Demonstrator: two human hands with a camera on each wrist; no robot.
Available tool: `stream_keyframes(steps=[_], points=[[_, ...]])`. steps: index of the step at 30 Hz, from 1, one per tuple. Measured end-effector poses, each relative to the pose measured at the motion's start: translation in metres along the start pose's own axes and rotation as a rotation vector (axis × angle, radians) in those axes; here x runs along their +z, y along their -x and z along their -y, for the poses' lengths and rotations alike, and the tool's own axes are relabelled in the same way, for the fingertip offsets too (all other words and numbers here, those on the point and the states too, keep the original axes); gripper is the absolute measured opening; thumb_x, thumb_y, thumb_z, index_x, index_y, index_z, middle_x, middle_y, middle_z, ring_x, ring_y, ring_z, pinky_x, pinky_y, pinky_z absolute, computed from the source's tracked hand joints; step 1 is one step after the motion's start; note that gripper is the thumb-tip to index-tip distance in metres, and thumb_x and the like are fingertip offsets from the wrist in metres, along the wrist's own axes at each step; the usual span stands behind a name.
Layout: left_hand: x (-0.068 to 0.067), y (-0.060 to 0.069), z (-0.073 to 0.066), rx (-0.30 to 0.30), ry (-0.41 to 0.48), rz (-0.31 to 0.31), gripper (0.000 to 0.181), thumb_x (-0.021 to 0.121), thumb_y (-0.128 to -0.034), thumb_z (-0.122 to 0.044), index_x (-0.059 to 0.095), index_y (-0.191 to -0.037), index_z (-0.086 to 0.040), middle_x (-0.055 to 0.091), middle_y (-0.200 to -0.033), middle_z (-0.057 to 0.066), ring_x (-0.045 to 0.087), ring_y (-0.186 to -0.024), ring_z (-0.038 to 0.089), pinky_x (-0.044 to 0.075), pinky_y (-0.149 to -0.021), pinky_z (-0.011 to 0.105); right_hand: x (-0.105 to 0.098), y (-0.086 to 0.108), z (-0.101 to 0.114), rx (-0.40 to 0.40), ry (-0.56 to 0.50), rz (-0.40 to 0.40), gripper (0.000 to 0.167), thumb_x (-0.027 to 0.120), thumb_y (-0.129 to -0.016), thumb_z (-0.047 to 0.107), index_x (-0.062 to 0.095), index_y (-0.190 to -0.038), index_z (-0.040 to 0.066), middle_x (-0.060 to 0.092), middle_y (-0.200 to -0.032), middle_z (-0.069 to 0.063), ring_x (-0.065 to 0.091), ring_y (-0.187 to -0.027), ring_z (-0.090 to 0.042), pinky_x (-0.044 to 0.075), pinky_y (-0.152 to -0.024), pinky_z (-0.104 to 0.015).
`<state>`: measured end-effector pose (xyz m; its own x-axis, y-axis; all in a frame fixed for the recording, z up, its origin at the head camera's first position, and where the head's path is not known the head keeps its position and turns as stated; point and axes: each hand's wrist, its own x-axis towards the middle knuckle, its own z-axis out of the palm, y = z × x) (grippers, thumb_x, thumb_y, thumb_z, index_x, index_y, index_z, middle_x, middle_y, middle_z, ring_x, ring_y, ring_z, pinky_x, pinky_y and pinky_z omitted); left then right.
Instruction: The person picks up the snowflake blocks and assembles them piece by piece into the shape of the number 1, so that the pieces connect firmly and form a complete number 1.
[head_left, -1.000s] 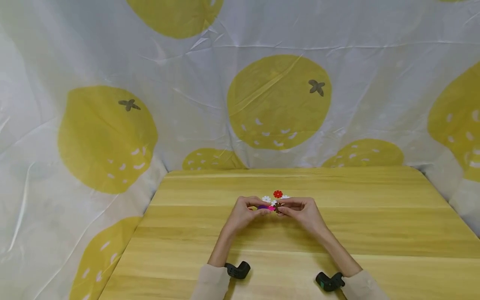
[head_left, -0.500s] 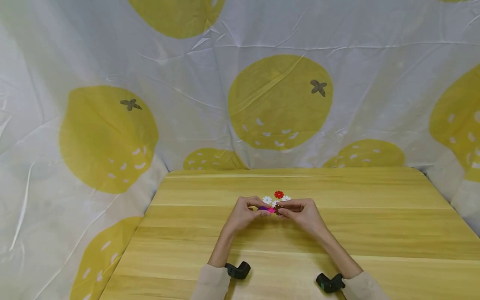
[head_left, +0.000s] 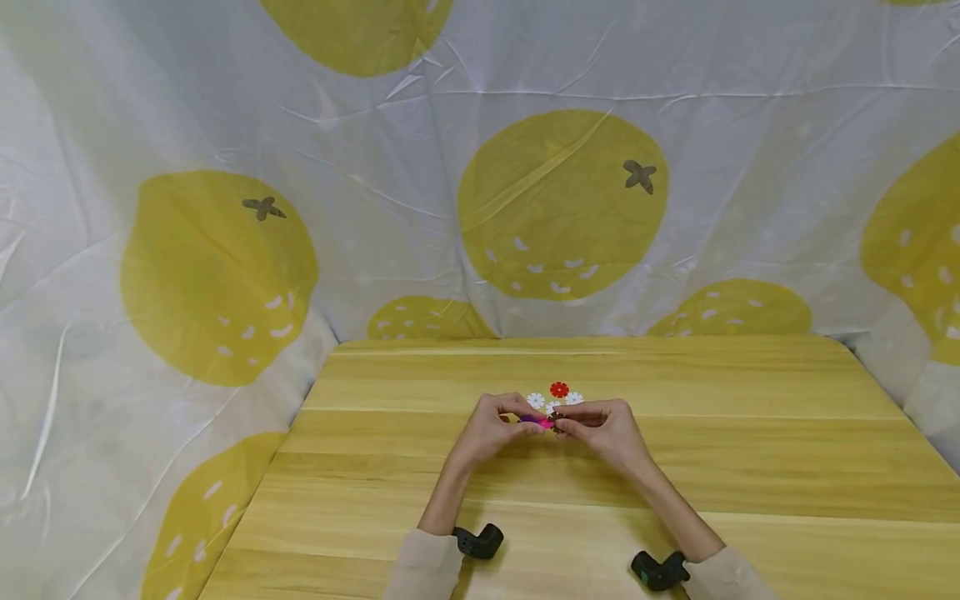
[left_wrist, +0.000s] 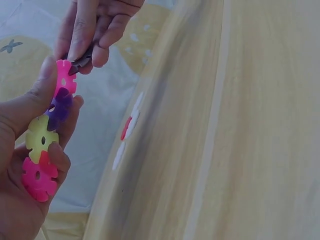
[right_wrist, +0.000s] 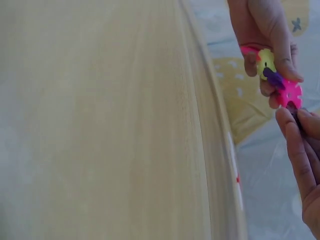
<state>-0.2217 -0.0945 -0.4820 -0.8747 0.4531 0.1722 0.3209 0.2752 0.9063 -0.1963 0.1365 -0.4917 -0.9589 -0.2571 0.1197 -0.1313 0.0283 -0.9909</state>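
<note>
a short chain [left_wrist: 50,123] of flat, flower-shaped discs with notched rims and a small hole in the middle hangs above the counter [head_left: 720,467], between the two hands. its discs are joined edge to edge: a pink end disc [left_wrist: 41,188], a yellow disc [left_wrist: 34,136], a purple disc [left_wrist: 59,112] set at an angle, and a second pink disc [left_wrist: 69,86]. the left hand [head_left: 489,429] has thumb and fingers clamped on the chain. the right hand [head_left: 609,429] pinches a dark brown disc [left_wrist: 82,62] against the second pink disc; whether it is slotted in, i cannot tell.

counted up: four discs in the chain, one brown in the right hand, and four lying on the counter, namely three white discs [head_left: 536,401] and one red disc [head_left: 559,389], grouped just beyond the hands.

the fingers hide part of the chain and most of the brown disc. black wrist cameras [head_left: 481,542] sit at both beige sleeves [head_left: 423,567]. behind the counter hangs a pale cloth [head_left: 382,200] printed with big yellow lemons.
</note>
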Motion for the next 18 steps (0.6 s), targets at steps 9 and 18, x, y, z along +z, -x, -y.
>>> stream_keyframes(steps=[9, 18], points=[[-0.0022, 0.0021, -0.0012, -0.015, 0.004, -0.019, 0.012, 0.084, -0.0869, -0.014, 0.084, -0.098, -0.011, 0.076, -0.094, 0.008, 0.062, -0.084, 0.009, 0.043, -0.062, 0.017, 0.0036, 0.0008, -0.0037, -0.049, -0.083, 0.011, 0.027, 0.074, -0.092, -0.003, 0.071, -0.116, -0.015, 0.071, -0.114, -0.035, 0.077, -0.092, -0.039, 0.061, -0.081, -0.048], [-0.0055, 0.0024, -0.0009, -0.044, 0.031, 0.003, 0.015, 0.082, -0.0883, -0.015, 0.083, -0.103, -0.013, 0.078, -0.100, 0.007, 0.069, -0.091, 0.009, 0.056, -0.075, 0.027, 0.0015, -0.0006, -0.0044, -0.059, 0.005, -0.002, 0.026, 0.076, -0.093, 0.004, 0.074, -0.115, -0.008, 0.074, -0.112, -0.030, 0.079, -0.088, -0.024, 0.063, -0.081, -0.044]])
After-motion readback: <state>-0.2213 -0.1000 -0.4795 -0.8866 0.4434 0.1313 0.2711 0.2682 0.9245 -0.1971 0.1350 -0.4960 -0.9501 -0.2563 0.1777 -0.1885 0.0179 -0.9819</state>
